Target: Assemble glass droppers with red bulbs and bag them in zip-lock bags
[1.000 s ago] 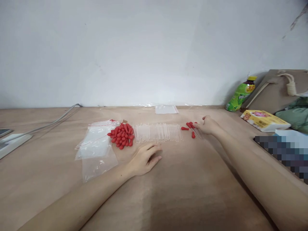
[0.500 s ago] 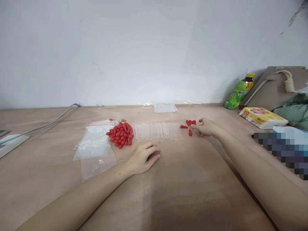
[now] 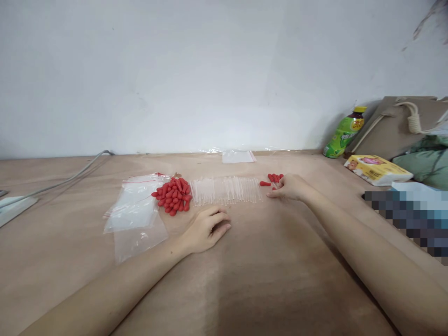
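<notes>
A heap of red rubber bulbs (image 3: 174, 196) lies left of a row of thin clear tubes (image 3: 227, 190). My left hand (image 3: 206, 229) rests on the table below the tubes, fingers loosely curved and apart, holding nothing. Right of the row, my right hand (image 3: 285, 187) is at a small group of red bulbs (image 3: 275, 178) with clear tubes. Its thumb and fingers are around a red bulb, which they mostly cover; the grip is hard to make out. One separate red bulb (image 3: 265, 183) lies just left of that hand.
Clear zip bags (image 3: 140, 214) lie left of the heap, and a white packet (image 3: 239, 157) lies by the wall. A grey cable (image 3: 77, 176) crosses the left. At right are a green bottle (image 3: 345, 133), a yellow tissue pack (image 3: 378, 170) and a beige bag (image 3: 381, 130).
My right hand has moved slightly left over the single lower red bulb and now mostly covers it. My left hand keeps its pose. The whole view has shifted a little.
</notes>
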Motion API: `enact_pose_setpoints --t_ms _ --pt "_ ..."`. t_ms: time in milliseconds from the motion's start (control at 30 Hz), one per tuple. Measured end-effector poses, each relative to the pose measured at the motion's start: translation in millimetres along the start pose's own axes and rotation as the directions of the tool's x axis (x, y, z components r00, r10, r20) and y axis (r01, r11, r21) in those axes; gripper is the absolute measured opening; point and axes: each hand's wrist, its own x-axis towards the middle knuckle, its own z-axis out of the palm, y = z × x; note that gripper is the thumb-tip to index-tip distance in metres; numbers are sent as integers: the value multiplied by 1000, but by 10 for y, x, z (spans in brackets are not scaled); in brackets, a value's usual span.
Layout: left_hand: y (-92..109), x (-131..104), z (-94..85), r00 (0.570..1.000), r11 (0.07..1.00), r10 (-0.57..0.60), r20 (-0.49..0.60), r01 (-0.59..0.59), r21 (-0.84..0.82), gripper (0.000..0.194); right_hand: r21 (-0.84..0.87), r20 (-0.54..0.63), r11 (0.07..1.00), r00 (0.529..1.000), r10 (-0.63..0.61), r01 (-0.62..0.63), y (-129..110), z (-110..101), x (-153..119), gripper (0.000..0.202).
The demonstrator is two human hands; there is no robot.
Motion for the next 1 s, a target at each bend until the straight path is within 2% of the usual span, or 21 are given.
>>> enact_pose_setpoints --t_ms 133,233,267,333,400,467,567,633,700,833,900,1000 --pt "6 -10 2 1000 1000 5 -28 -4 31 17 10 -19 1000 1000 1 0 -11 -33 -8 31" --pt "-2 16 -31 987 989 -50 -155 70 131 15 44 -31 999 999 22 -20 -58 -125 -61 28" --pt "-14 42 -51 977 979 -78 -198 113 170 14 57 -35 998 999 0 2 -92 -151 -95 28" --pt "-57 130 -99 960 951 -130 -249 192 242 14 100 -31 986 991 -128 130 -182 -165 -192 26" --pt "-122 269 -142 952 917 -172 -254 249 312 13 165 -13 931 945 -327 325 -289 -109 -318 21" --pt "-198 446 -163 941 871 -228 -250 312 378 13 216 17 853 872 -490 475 -384 6 -454 15" --pt "-300 731 -137 885 760 -400 -238 466 454 16 212 -2 765 783 -622 608 -463 216 -630 7" --pt "-347 897 -92 830 668 -520 -202 542 510 23 195 -39 741 759 -649 643 -472 341 -707 4" --pt "-375 1027 -42 789 602 -587 -183 576 554 32 196 -79 740 763 -642 643 -465 439 -750 5" --pt "-401 1167 40 750 546 -637 -177 601 584 46 175 -179 750 770 -612 637 -452 548 -778 23" --pt "-406 1195 66 733 525 -660 -167 608 596 48 144 -212 736 747 -630 661 -454 569 -785 32" --pt "-395 1218 87 722 512 -676 -147 604 611 47 98 -222 682 684 -695 724 -451 586 -792 30"
